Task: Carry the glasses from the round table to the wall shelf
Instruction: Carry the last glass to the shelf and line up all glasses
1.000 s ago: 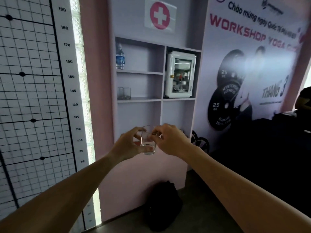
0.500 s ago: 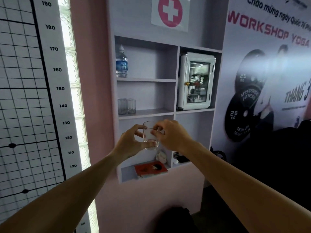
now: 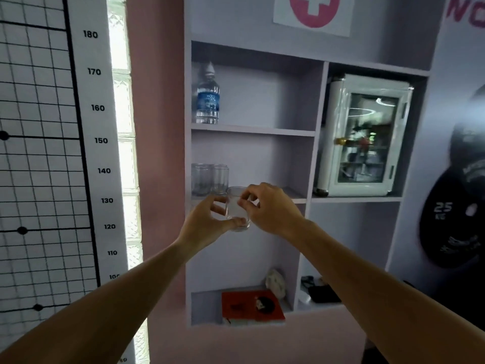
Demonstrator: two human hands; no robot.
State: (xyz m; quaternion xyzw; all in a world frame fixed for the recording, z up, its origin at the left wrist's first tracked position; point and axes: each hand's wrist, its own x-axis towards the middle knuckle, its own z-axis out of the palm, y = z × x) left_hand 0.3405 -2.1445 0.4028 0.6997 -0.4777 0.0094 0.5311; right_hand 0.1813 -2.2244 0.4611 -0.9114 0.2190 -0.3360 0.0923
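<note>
Both hands grip one clear glass (image 3: 237,212) in front of wall shelf (image 3: 252,131), level w/ middle-shelf edge. Left hand (image 3: 203,225) fingers wrap its left side & base; right hand (image 3: 271,208) pinches rim & right side. Two glasses (image 3: 209,178) already on middle shelf, far left; water bottle (image 3: 207,97) on shelf above.

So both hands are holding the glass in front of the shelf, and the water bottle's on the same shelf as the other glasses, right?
Not quite. In the head view the water bottle stands one shelf above the other glasses. Both the left hand and right hand do hold the glass.
</note>
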